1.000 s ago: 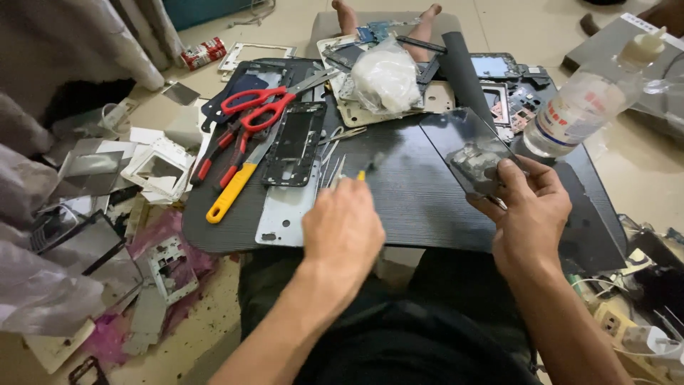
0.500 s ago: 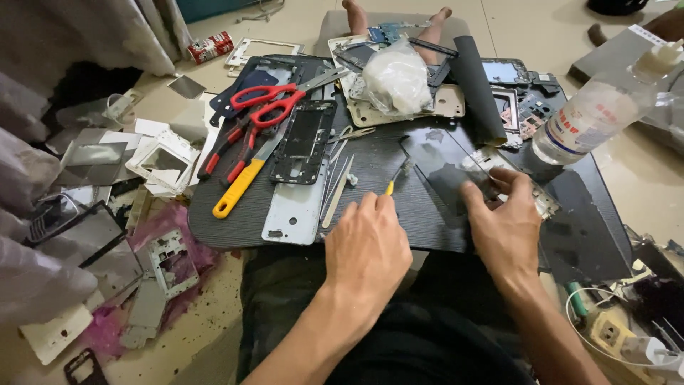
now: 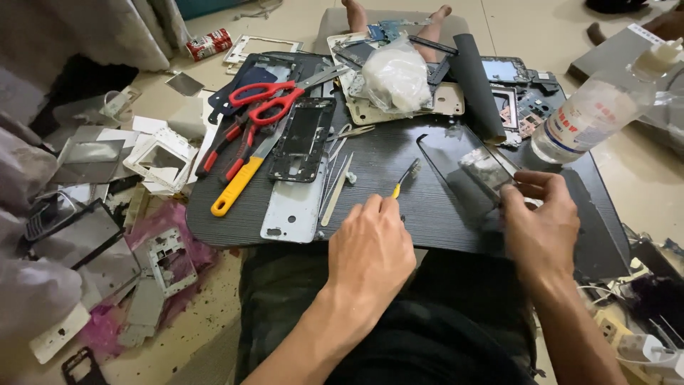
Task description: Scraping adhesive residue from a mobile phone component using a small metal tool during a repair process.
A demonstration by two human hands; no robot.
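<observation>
Left hand (image 3: 370, 249) grip closed on yellow-handled brush (image 3: 403, 178); right hand (image 3: 541, 224) apparently pinching glass panel (image 3: 459, 167).

left hand (image 3: 370, 246) bare | right hand (image 3: 541, 228) bare | 2 forearms sleeveless | trousers dark, possibly black

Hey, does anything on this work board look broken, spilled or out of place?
Yes. The dark glass panel at the right hand carries a whitish crumbly patch. Pinkish specks dot the floor beside loose white frames.
</observation>
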